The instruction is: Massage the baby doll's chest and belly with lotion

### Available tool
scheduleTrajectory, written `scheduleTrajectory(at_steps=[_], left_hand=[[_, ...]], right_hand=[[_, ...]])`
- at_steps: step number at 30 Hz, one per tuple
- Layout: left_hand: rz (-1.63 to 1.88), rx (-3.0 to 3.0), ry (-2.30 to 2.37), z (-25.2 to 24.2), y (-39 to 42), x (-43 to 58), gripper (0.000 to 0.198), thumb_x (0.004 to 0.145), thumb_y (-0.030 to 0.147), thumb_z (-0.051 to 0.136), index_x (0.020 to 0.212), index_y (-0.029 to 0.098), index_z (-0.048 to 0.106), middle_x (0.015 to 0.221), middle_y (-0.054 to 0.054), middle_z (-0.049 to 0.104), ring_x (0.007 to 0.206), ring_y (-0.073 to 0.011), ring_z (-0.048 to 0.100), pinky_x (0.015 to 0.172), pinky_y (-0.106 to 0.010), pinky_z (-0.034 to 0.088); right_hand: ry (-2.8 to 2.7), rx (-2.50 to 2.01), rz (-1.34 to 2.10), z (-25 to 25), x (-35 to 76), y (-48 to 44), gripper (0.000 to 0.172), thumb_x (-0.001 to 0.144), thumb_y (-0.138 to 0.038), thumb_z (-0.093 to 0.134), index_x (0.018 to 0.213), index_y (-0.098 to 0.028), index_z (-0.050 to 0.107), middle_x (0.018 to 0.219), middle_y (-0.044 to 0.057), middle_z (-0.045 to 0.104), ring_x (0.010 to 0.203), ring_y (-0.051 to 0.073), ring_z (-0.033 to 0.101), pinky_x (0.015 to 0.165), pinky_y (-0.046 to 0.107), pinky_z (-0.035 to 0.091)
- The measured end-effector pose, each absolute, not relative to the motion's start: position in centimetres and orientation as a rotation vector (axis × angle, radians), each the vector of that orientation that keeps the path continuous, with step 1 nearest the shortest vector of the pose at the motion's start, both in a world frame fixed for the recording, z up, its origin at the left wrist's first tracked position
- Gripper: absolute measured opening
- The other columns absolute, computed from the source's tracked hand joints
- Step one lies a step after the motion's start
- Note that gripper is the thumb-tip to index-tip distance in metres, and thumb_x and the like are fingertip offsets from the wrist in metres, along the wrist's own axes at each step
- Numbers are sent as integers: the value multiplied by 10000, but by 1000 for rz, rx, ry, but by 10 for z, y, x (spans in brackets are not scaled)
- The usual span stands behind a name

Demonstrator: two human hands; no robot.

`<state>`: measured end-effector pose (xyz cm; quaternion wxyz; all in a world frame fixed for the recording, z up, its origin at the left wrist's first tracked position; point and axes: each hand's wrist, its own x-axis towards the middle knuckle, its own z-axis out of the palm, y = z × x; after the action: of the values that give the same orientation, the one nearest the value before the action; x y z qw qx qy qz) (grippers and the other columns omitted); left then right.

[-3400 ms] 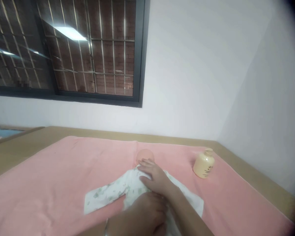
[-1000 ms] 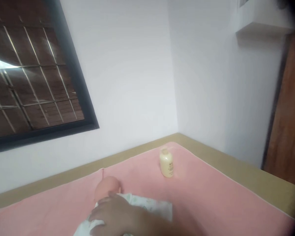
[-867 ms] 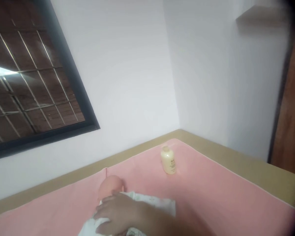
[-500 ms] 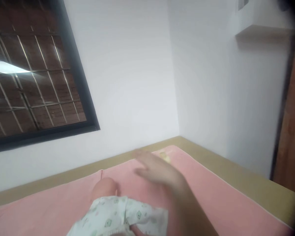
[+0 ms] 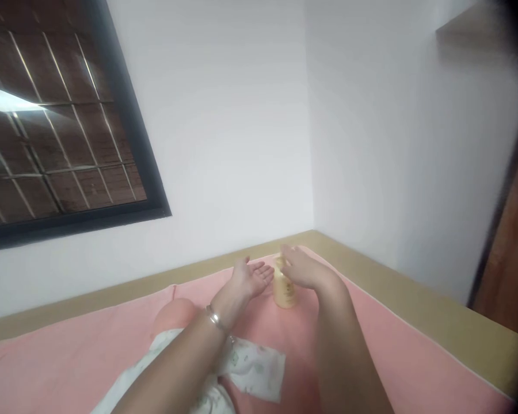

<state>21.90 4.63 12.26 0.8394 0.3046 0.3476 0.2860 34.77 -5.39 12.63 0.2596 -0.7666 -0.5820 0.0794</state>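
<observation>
My left hand [image 5: 254, 278] is palm up with its fingers stretched out, just left of a yellow pump bottle [image 5: 285, 293]. No contact with the bottle can be made out there. At the pump head is my right hand [image 5: 301, 267], its fingers extended over the top and the thumb lower and apart. The bottle stands upright on a pink mat [image 5: 414, 368]. Under my left forearm lies what looks like a baby doll [image 5: 175, 316], in a white garment [image 5: 259, 368] with small green prints. My arm hides much of its body.
Behind the mat, a tan ledge [image 5: 224, 267] runs along white walls that meet in a corner. A dark-framed window [image 5: 155, 204] with bars is at the left. Brown wood [image 5: 507, 276] shows at the right edge.
My left hand has come into view, palm up beside the bottle. My right hand has moved right to the pump head, so the bottle now shows. The view has shifted slightly.
</observation>
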Motion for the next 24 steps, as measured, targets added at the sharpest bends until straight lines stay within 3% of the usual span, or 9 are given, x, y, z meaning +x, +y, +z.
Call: scheduleTrajectory(at_steps=[2, 4, 5, 7, 9, 11, 13, 19, 24], left_hand=[[629, 632, 695, 123, 48, 223, 661, 944, 418, 294, 1449, -6, 239, 1459, -265, 352, 1334, -293, 425, 887, -318, 544], [644, 607, 678, 122, 47, 224, 674, 940, 428, 302, 1446, -13, 246, 1454, -265, 357, 1337, -297, 418, 884, -320, 545], [646, 600, 676, 122, 46, 224, 679, 937, 431, 312, 1443, -18, 253, 1449, -270, 360, 1341, -303, 409, 883, -326, 546], [644, 601, 681, 122, 45, 224, 684, 935, 439, 321, 1436, -23, 267, 1435, -278, 373, 1341, -310, 407, 880, -335, 548], [641, 607, 677, 121, 45, 224, 679, 933, 448, 326, 1432, -10, 286, 1414, -279, 399, 1320, -307, 436, 875, -341, 551], [637, 609, 671, 119, 47, 223, 660, 930, 448, 330, 1425, 13, 310, 1391, -273, 429, 1283, -298, 480, 868, -345, 553], [632, 610, 662, 118, 48, 222, 647, 926, 444, 339, 1413, 19, 332, 1371, -270, 451, 1247, -293, 516, 860, -344, 555], [612, 635, 668, 117, 52, 220, 617, 929, 445, 327, 1381, 26, 370, 1353, -265, 467, 1211, -288, 544, 850, -347, 553], [598, 641, 663, 125, 45, 214, 617, 906, 441, 386, 1359, 22, 391, 1364, -265, 454, 1266, -298, 492, 893, -347, 536]], right_hand=[[-1639, -2063, 210, 125, 342, -44, 692, 820, -125, 429, 1493, -120, 269, 1554, 123, 252, 1425, 286, 217, 1080, 397, 312], [-1665, -2073, 87, 122, 339, -36, 724, 810, -90, 424, 1506, -102, 227, 1590, 100, 123, 1458, 290, 64, 1143, 427, 201], [-1666, -2083, 44, 121, 338, -33, 690, 815, -85, 418, 1489, -98, 271, 1585, 109, 144, 1457, 288, 83, 1149, 430, 185], [-1648, -2125, 63, 118, 338, -30, 570, 829, -93, 420, 1398, -114, 425, 1515, 144, 332, 1402, 289, 280, 1102, 424, 278], [-1613, -2180, 179, 117, 337, -30, 433, 835, -118, 435, 1250, -144, 554, 1320, 155, 555, 1213, 293, 521, 950, 401, 433], [-1580, -2220, 248, 116, 337, -29, 323, 839, -152, 452, 1116, -159, 618, 1121, 146, 658, 1021, 295, 626, 793, 375, 492], [-1566, -2234, 237, 116, 336, -27, 274, 839, -162, 460, 1047, -166, 640, 1047, 139, 680, 982, 297, 637, 766, 368, 488], [-1554, -2261, 166, 116, 332, -23, 266, 869, -177, 435, 1005, -188, 663, 1059, 130, 685, 1019, 276, 623, 867, 384, 438], [-1548, -2283, 164, 118, 332, -26, 282, 876, -189, 425, 1011, -169, 672, 1052, 145, 687, 985, 283, 636, 852, 382, 437]])
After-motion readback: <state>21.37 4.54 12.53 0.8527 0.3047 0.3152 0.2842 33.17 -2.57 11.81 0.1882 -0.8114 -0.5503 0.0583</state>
